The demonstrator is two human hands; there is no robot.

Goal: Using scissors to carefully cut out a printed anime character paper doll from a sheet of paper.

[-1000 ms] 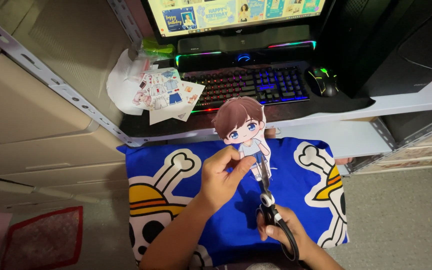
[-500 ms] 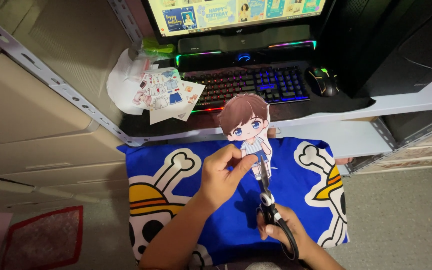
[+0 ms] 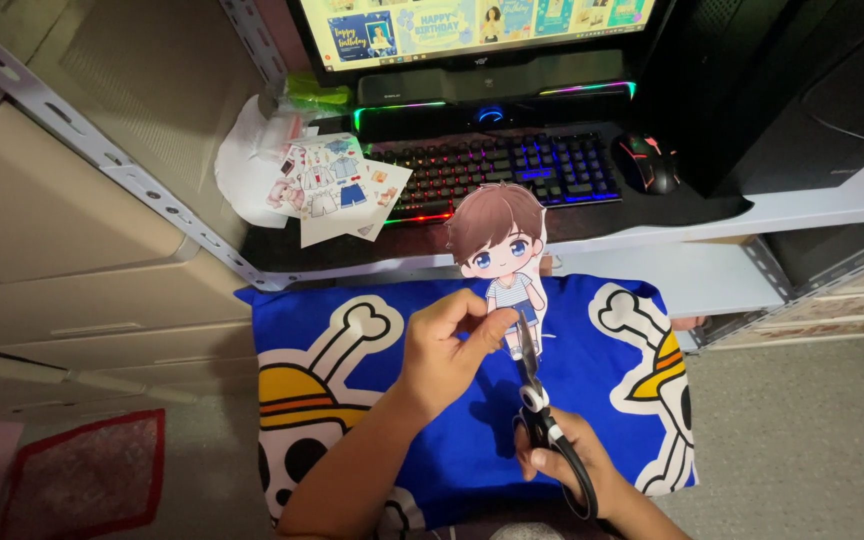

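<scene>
Over blue cloth, left hand pinching paper doll, right hand gripping scissors

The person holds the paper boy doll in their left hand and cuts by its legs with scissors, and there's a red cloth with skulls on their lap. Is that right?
Almost. The cloth is blue, not red, with white skulls and yellow hats, as the head view shows. The rest holds: the left hand pinches the paper doll, and the right hand works the scissors by its legs.
</scene>
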